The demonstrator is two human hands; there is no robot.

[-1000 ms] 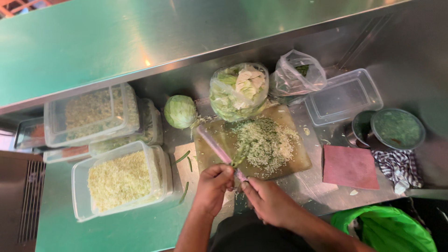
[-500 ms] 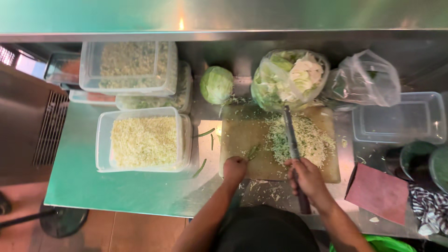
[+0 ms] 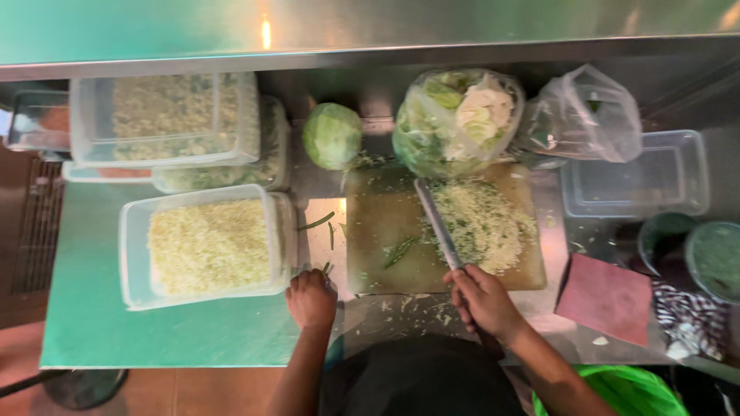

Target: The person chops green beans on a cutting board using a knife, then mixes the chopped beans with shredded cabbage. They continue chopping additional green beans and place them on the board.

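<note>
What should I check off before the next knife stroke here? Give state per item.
1. Right hand gripping the knife handle: ok.
2. Blade lies on the cutting board, beside the chopped pile: ok.
3. Left hand off the board, away from the blade, by the tub of shredded cabbage: ok.
4. Loose green pieces lie on the board near the blade: ok.
5. Bag of cabbage pieces overlaps the board's far edge: not ok.
6. Blade sharpness: cannot tell.
</note>
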